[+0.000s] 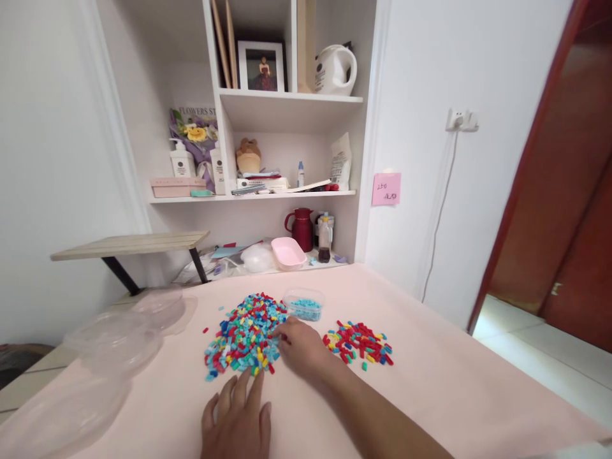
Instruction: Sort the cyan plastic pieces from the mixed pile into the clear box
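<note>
A mixed pile of small plastic building bricks (243,331), in light blue, red, yellow, green and dark blue, lies on the pink-covered table (421,408). My right hand (301,347) reaches in at the pile's right side, its fingers curled together against the bricks. Whatever sits between those fingertips is hidden. My left hand (236,414) rests palm down just in front of the pile, fingers spread and holding nothing. Behind the right hand stands a clear plastic box (321,312) with light blue bricks (305,305) inside. A smaller, mostly red heap of bricks (361,343) lies to the right.
Clear plastic tubs (115,341) line the table's left side. Along the back are a pink tray (289,252), a dark red jug (302,229) and a bottle of dark liquid (324,241). A small wooden stand (131,243) is at the back left, beneath white shelves (291,99).
</note>
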Demonstrator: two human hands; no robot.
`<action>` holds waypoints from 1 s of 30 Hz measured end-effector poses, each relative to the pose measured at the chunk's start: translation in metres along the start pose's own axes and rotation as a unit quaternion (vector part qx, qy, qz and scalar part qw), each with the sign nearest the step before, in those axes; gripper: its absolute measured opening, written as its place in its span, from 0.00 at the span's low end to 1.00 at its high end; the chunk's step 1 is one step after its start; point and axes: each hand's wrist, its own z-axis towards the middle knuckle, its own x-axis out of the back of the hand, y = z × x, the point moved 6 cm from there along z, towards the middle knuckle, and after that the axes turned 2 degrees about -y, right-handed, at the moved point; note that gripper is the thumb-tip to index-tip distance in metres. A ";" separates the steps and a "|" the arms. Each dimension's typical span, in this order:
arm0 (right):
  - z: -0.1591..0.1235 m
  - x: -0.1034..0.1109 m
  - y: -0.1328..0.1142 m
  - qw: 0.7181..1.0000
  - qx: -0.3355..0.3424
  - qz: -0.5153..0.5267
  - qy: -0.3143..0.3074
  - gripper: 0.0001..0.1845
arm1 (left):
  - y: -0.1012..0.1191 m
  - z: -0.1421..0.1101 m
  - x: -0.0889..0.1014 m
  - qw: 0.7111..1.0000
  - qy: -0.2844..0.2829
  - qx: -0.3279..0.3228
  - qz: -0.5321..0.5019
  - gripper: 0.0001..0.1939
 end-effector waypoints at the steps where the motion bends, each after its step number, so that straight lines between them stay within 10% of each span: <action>1: -0.001 -0.001 0.000 1.000 0.000 -0.008 -0.004 0.20 | 0.000 0.000 0.000 1.000 -0.001 0.000 0.000 0.26; 30: 0.002 0.017 0.011 0.999 0.038 0.015 -0.007 0.21 | -0.009 -0.001 -0.004 0.999 0.005 -0.001 -0.047 0.25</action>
